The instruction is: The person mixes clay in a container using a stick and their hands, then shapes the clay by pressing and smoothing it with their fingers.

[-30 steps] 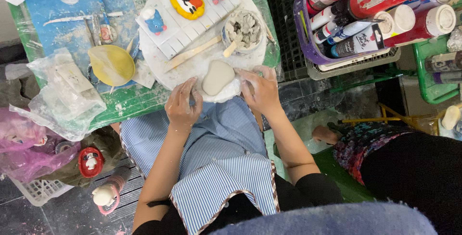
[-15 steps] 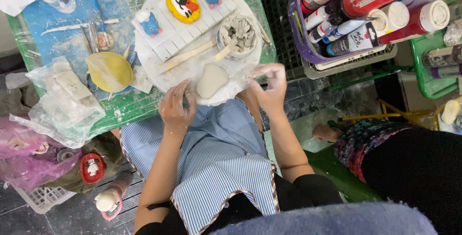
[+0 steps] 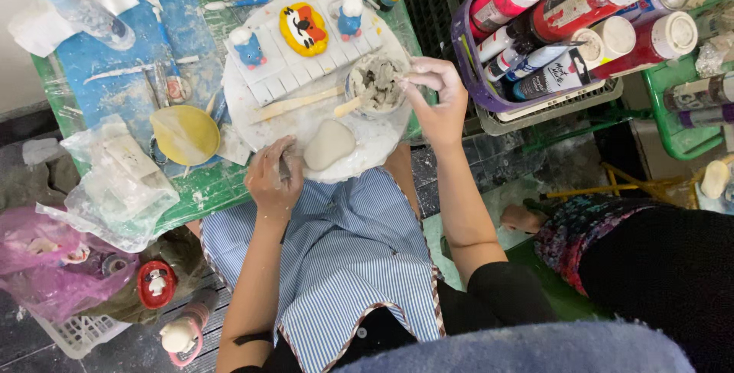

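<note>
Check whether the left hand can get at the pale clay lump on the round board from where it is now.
Probably yes. The left hand rests at the edge of the round board right beside the clay lump, with nothing between them. The right hand is off at the small cup.

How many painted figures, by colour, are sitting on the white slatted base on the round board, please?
Blue figures: 2
Yellow and orange figure: 1
Total: 3
</note>
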